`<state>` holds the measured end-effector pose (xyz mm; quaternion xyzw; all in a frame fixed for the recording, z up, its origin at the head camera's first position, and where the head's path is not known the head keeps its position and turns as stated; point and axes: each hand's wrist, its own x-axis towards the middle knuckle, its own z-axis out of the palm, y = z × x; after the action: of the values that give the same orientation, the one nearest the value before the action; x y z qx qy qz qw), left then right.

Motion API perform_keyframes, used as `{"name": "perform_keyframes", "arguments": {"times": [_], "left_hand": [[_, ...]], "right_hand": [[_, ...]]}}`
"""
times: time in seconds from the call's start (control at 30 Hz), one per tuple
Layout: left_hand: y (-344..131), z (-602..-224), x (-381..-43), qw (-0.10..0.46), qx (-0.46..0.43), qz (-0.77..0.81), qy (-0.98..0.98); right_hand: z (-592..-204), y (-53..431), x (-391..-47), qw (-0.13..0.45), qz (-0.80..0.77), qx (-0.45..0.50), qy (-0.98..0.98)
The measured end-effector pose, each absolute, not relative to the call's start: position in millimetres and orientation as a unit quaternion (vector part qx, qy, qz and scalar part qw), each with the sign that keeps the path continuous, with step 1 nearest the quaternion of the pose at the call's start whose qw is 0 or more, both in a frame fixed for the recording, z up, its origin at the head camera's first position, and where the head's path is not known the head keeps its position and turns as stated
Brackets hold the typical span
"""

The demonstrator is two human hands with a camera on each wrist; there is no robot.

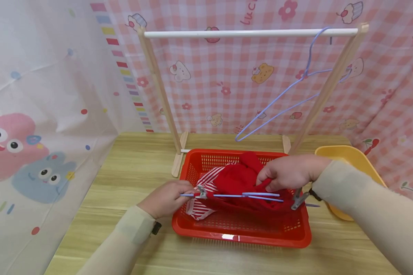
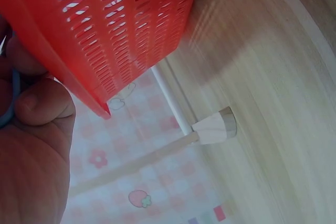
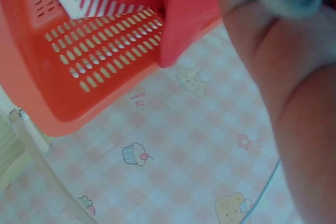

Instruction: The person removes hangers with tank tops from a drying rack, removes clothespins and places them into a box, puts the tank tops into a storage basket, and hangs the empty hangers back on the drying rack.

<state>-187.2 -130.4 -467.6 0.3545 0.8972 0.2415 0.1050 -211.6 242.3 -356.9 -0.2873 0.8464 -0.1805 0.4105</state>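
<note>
My left hand (image 1: 168, 198) grips one end of a light-blue wire hanger (image 1: 227, 196), held over a red basket (image 1: 241, 237). In the left wrist view, the hanger's blue wire (image 2: 14, 95) passes between thumb and fingers. A grey clip (image 1: 202, 192) sits on the wire beside the left fingertips; another grey clip (image 1: 298, 199) is near the other end, below the right wrist. My right hand (image 1: 290, 172) pinches a fold of red cloth (image 1: 235, 179) just behind the hanger. Red-and-white striped cloth (image 1: 199, 210) lies at the basket's left side, partly under the red cloth.
Behind the basket stands a wooden rack with a white bar (image 1: 227, 34). Another blue hanger (image 1: 278, 97) hangs from the bar's right part. A yellow bin (image 1: 365, 166) stands at the right, partly behind the right arm. The wooden table (image 1: 124, 183) meets patterned curtains behind.
</note>
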Motion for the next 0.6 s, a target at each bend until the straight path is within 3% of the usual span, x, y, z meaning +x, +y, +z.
{"name": "perform_keyframes", "arguments": {"times": [0.17,0.43,0.6], "left_hand": [[-133,-467,-187,0.123,0.339,0.261,0.896],[-136,-466,-188,0.127,0.328,0.265,0.898],[-137,-466,-190,0.125,0.310,0.272,0.902]], "right_hand": [[-351,246,-211,0.415,-0.219,-0.262,0.843],[-366,244,-219,0.283,-0.171,-0.282,0.901],[-375,244,-221,0.281,-0.150,-0.242,0.917]]}}
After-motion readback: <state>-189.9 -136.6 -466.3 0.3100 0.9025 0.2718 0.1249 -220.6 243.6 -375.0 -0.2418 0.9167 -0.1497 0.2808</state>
